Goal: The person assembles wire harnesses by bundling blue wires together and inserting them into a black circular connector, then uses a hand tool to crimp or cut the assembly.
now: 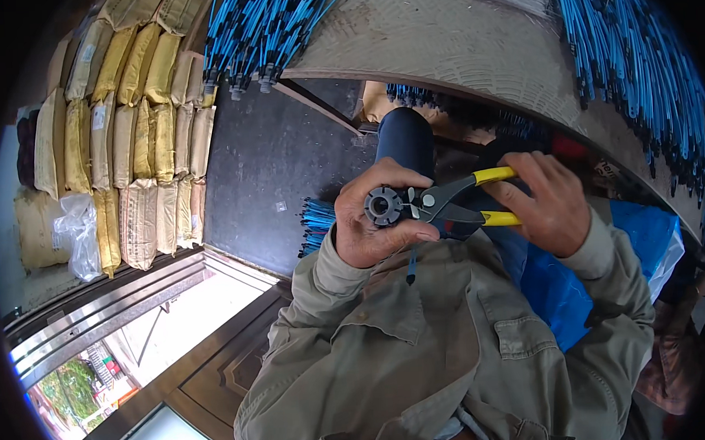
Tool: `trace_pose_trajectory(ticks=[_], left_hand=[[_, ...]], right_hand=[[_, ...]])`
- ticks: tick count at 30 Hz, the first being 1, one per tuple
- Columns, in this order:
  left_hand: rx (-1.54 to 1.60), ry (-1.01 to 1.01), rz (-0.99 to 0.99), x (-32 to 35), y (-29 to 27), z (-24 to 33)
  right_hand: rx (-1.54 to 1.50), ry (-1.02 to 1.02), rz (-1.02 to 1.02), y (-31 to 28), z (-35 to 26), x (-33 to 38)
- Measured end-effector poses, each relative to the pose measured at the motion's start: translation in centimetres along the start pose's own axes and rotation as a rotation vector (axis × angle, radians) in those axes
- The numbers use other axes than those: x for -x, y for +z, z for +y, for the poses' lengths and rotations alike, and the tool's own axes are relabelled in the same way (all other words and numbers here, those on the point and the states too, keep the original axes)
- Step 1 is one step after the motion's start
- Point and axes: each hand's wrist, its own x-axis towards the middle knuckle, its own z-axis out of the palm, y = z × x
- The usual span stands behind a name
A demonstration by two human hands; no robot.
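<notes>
My right hand [548, 203] is closed around the yellow handles of a pair of pliers [446, 204], which are spread apart. My left hand [368, 211] is wrapped about a dark, round slotted part [383, 206] with a hole in its middle, at the head of the pliers. Whether this part belongs to the pliers or is separate, I cannot tell. Below the left hand hangs a short blue cable [412, 263] with a black tip; its upper end is hidden by the hand. Both hands are in front of my chest.
Bundles of blue cables with black ends lie on the table [407, 29] ahead, at its left end [262, 35] and right side [637, 66]. Another blue bundle [317, 221] is left of my hands. Stacked sacks [128, 135] stand far left. Blue plastic sheeting [644, 235] is at my right.
</notes>
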Motion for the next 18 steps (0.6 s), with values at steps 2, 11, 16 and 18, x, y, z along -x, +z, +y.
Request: trace_pose_trajectory(ticks=[2,11,16,18], left_hand=[[0.002,-0.018,0.023,0.0,0.2,0.0],[0.017,-0.092,0.045,-0.1,0.6,0.3],[0.027,-0.059,-0.052,-0.3,-0.1,0.0],[0.081,-0.063,-0.080,-0.1,-0.4,-0.3]], right_hand=[[-0.040,0.011,-0.008,1.0,0.0,0.2],[0.116,-0.051,-0.048,-0.6,1.1,0.2],[-0.278,0.027,-0.308,-3.6,1.6,-0.9],[-0.857,0.289,-0.579,-4.7,2.3,-1.9]])
